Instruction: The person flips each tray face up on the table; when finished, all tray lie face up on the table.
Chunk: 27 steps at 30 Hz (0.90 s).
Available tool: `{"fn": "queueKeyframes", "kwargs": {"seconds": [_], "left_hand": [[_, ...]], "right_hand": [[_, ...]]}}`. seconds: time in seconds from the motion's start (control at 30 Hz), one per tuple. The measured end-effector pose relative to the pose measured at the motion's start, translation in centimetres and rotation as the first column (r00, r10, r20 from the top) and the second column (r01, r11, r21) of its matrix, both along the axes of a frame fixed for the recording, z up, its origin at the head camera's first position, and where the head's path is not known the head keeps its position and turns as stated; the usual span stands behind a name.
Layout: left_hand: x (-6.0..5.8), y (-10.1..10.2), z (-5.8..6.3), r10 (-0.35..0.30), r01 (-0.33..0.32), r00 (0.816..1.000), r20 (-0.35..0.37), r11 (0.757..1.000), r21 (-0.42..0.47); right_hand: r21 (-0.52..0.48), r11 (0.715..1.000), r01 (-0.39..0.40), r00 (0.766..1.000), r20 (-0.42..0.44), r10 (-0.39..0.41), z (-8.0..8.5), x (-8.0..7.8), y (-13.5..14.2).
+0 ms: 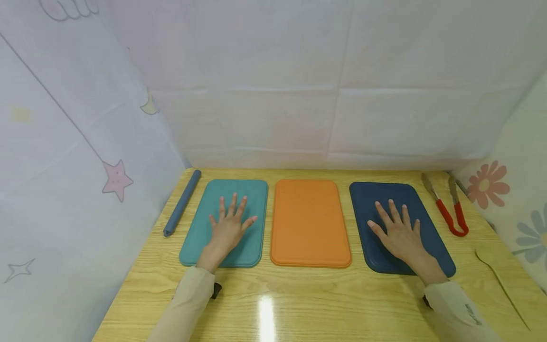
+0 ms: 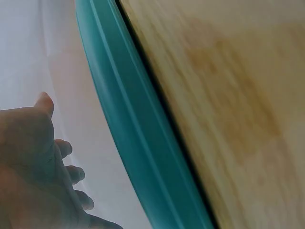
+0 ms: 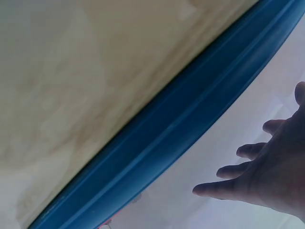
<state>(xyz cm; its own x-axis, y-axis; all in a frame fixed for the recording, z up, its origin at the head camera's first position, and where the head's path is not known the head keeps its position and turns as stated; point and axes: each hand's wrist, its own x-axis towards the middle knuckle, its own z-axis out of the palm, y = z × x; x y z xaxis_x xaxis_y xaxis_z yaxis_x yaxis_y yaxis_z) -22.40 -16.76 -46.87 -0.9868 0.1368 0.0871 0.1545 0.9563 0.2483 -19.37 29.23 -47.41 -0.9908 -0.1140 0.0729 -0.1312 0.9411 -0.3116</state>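
Over the teal board (image 1: 252,247), at the left of the table, my left hand (image 1: 228,228) is spread flat with its palm down. The left wrist view shows a gap between that hand (image 2: 33,167) and the raised rim of the teal board (image 2: 124,105). My right hand (image 1: 399,237) is likewise spread, above the navy board (image 1: 376,194) on the right. Space also shows between the right hand (image 3: 267,167) and the navy board (image 3: 167,129) in the right wrist view. Between the two lies an orange board (image 1: 309,223), touched by neither hand. Both hands hold nothing.
Left of the boards lies a blue-grey rod (image 1: 182,203). Red-handled tongs (image 1: 459,218) rest spread apart at the right, with a thin gold spoon-like utensil (image 1: 504,285) nearer me. Pale patterned cloth (image 1: 265,85) hangs behind and beside the wooden table (image 1: 316,304).
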Motion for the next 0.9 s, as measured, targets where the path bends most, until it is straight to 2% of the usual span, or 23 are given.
{"fn": "queueKeyframes", "kwargs": {"seconds": [0.17, 0.5, 0.73, 0.9], "left_hand": [[0.0, 0.5, 0.0, -0.003, 0.003, 1.0, 0.028, 1.0, -0.004], [0.3, 2.2, -0.1, -0.029, 0.029, 0.999, 0.026, 1.0, -0.006], [0.1, 3.8, 0.1, -0.064, 0.064, 0.998, 0.025, 0.998, 0.019], [-0.3, 5.1, 0.3, -0.085, 0.085, 0.996, 0.026, 0.996, -0.004]], "right_hand": [[-0.01, 1.0, 0.002, 1.0, -0.006, -0.002, 0.0, 0.1, 0.1], [-0.012, 1.0, -0.012, 1.0, 0.026, 0.012, 0.0, 0.0, 0.7], [-0.009, 1.0, -0.023, 0.999, 0.046, 0.023, -0.1, -0.1, 1.4], [-0.003, 1.0, -0.01, 0.999, 0.051, 0.01, -0.1, -0.1, 2.1]]}}
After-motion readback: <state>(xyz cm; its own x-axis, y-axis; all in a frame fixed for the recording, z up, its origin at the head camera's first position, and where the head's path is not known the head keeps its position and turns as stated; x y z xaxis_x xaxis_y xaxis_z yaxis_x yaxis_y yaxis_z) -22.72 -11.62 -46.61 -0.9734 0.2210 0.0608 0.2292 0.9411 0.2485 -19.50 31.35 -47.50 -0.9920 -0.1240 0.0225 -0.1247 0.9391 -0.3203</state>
